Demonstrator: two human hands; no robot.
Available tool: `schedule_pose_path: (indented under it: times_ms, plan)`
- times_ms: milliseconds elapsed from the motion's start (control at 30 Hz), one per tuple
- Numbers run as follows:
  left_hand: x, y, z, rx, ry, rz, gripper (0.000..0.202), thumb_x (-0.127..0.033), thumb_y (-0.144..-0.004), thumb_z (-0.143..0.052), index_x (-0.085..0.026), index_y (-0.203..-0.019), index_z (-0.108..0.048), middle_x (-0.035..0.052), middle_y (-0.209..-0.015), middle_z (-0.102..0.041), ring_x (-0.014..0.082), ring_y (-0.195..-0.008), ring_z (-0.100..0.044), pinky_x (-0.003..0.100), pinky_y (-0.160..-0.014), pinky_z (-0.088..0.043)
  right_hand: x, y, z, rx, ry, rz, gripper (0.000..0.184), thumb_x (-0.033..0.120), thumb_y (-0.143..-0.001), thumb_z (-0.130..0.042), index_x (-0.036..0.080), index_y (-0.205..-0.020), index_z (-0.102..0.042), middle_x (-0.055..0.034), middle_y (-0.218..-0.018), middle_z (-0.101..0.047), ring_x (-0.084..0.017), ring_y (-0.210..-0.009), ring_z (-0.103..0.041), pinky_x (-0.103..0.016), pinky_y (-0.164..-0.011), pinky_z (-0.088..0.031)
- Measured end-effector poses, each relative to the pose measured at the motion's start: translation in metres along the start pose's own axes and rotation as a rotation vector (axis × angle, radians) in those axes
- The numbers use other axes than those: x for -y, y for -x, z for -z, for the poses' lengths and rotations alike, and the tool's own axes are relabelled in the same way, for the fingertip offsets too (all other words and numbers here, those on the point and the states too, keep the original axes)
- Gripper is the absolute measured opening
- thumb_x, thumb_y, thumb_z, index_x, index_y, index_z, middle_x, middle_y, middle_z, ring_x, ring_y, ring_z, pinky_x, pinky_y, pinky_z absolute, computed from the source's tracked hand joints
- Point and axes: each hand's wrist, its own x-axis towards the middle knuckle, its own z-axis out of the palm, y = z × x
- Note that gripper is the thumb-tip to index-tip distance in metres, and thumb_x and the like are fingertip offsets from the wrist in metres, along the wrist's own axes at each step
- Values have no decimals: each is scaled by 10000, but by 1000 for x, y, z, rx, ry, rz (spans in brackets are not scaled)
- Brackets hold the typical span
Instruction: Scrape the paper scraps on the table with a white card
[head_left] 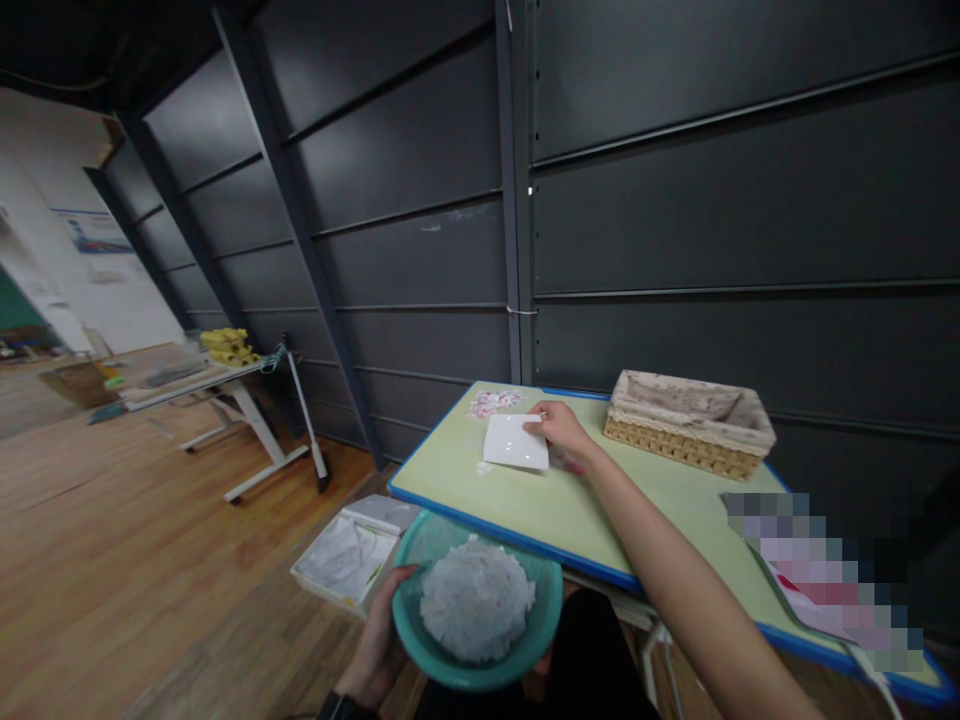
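Note:
My left hand (386, 630) grips the left rim of a green plastic basin (551, 605), held below the table's front edge. A heap of pale, whitish small pieces (478, 600) fills the basin's middle; I cannot make out what they are. Over the table, my right hand (559, 430) pinches the right edge of a glossy white card (516, 442), tilted toward me. Pink-and-white small pieces (495, 402) lie on the tabletop behind the card. A few pale bits (484, 468) are at its lower left, and some reddish ones show partly under my right wrist.
The light-green table (450, 480) has a blue edge. On it stand a cloth-lined wicker basket (686, 425) and, at right, a blurred-out flat object (817, 580). A white open box (349, 550) sits low at left. A dark panel wall (405, 250) rises behind.

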Motion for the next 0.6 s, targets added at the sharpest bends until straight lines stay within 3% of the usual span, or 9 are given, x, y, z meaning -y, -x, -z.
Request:
schedule_pose_path:
  times_ms: [200,600]
  plan:
    - [-3,-1,6,11,5,-50,63,-210,-729,-617,-183,-773,-581,-25,-602,-705,121,-567,-639,246,-634,-485,2,3,-4,72,2,16,200,171,-588,-620,105,-776,-636,-10,-598,-590,-102,-502,-500,-183,-446,-313]
    - [-6,-4,6,16,-5,-41,63,-221,-715,-613,-159,-706,-608,-1,-552,-673,134,-514,-609,257,-580,-477,15,16,-12,375,-233,-34,200,239,-573,-654,114,-723,-606,24,-525,-514,-82,-449,-448,-184,-402,-277]
